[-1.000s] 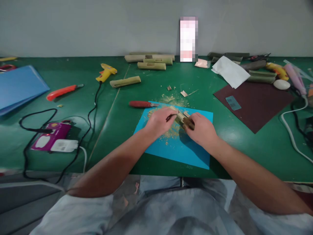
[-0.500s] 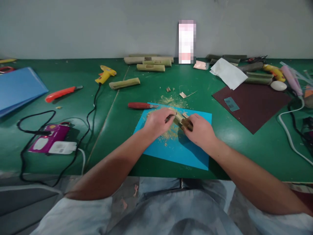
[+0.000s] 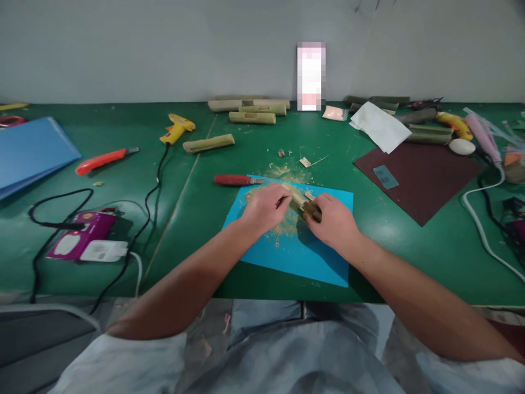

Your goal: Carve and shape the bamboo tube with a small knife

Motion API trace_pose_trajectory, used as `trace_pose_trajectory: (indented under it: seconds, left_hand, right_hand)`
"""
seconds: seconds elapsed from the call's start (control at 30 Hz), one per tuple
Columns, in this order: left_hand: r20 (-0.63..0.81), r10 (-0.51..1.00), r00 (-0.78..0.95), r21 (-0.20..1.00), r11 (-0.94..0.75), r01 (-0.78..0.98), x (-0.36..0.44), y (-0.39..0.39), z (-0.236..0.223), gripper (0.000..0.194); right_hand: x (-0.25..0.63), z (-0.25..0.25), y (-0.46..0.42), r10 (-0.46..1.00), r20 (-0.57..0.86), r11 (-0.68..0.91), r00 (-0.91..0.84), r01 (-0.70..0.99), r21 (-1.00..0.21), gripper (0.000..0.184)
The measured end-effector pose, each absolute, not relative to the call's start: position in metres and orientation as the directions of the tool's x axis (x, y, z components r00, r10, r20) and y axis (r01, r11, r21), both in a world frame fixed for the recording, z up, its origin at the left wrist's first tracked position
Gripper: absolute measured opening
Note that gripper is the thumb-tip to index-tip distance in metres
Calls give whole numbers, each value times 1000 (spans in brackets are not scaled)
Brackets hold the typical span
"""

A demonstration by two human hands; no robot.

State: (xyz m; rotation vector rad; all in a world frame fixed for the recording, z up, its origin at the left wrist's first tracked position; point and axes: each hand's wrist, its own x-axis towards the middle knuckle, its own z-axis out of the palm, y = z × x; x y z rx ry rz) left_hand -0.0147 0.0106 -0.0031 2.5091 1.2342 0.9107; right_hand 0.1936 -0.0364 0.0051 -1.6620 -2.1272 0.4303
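A bamboo piece (image 3: 298,200) with a cut-out opening lies slantwise over a bright blue sheet (image 3: 315,257). My right hand (image 3: 334,220) is closed around its near right end, fingers and thumb gripping it. At its far left end is my left hand (image 3: 264,209), curled in a pinch; a small dark edge shows between the fingers, too little of it to name. Pale shavings and dust (image 3: 283,230) are scattered on the sheet around the bamboo. A red-handled knife (image 3: 233,180) rests just beyond my left hand, its blade tip over the sheet's edge.
Several cut bamboo pieces (image 3: 252,117) lie at the back near the wall. To the left are a yellow glue gun (image 3: 178,130), an orange cutter (image 3: 102,161) and a purple power strip (image 3: 84,235) with cables. A dark brown sheet (image 3: 422,186) and white paper (image 3: 379,127) lie right.
The view has tilted slightly, so the wall phone appears lower. Both hands keep their hold at the bamboo; my left hand has shifted only slightly.
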Motion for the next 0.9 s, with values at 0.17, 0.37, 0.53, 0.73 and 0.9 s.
trace_pose_trajectory:
  seconds: [0.17,0.37,0.53,0.73,0.9]
  left_hand:
    - [454,761,464,415,-641,645,-14,10,-7,18]
    - [447,750,488,445,-659,606,-16,13,-7,19]
    - [481,787,387,445,-599,665,-16,13,-8,20]
    - [468,775,425,483,-627,611,-12,8,-7,18]
    - [455,825,335,548,-556,624,-19,17,-3,18]
  right_hand:
    - [194,4,-37,967,144,253,-209,842,-477,11]
    - [194,5,-36,970,117,245,-215,846,-473,11]
    - [194,3,-37,970,127,243,-208,845,-476,12]
    - [194,6,-37,974,109,228,-200,848,-478,12]
    - [194,9,-36,977,77,213,-201,853,-477,13]
